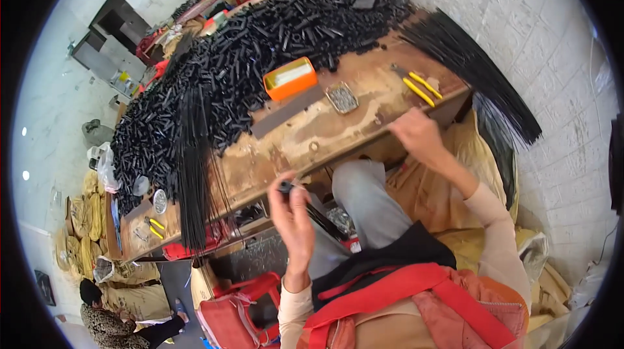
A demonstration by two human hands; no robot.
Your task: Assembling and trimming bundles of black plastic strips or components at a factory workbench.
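Left hand has its fingers pinching a black tube, right hand's look bunched, and pliers sit right of the orange box, probably for easy reach.

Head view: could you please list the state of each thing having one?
Black cylindrical piece: held in the left hand
Right hand: fingers curled, contents unclear
Orange rectangular box: open, white contents
Small rectangular tray: open, holding silvery bits
Yellow-handled pliers, right: lying, handles apart
Yellow-handled pliers, far left: lying, handles apart
Long thin black rods, right: lying fanned out
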